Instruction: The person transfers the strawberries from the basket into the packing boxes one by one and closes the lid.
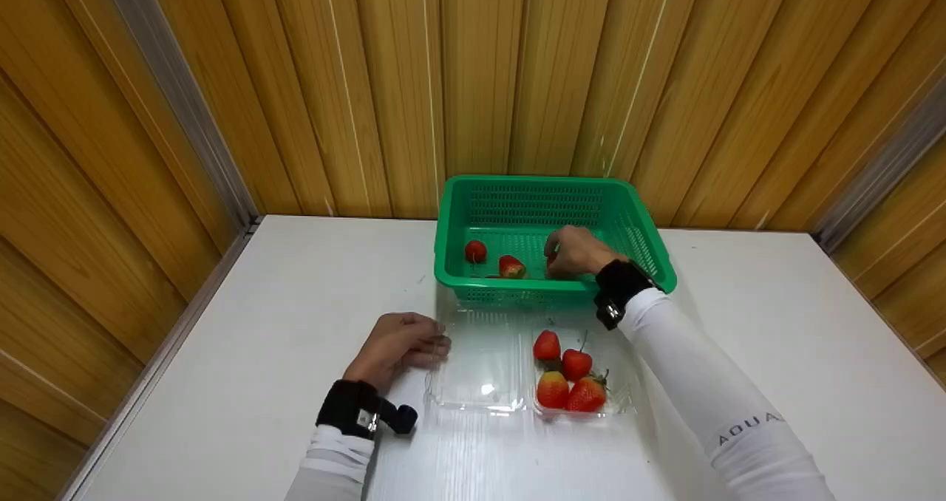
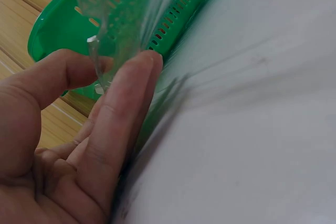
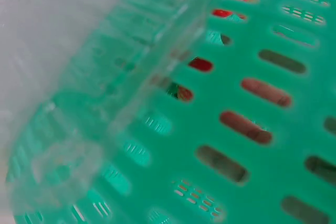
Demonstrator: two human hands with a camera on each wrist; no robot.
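Observation:
My right hand reaches over the near rim into the green basket, fingers curled down round a strawberry that is mostly hidden. In the right wrist view, fingers and bits of red show through the slots of the basket wall. My left hand pinches the left edge of a clear plastic clamshell between thumb and fingers, as the left wrist view shows. Several strawberries lie in the clamshell's right half. Its left half holds no fruit.
Inside the basket, one strawberry lies at the left and another strawberry near the front wall. The clamshell's far edge meets the basket's front. Both stand on a white table, with wood-look panels behind.

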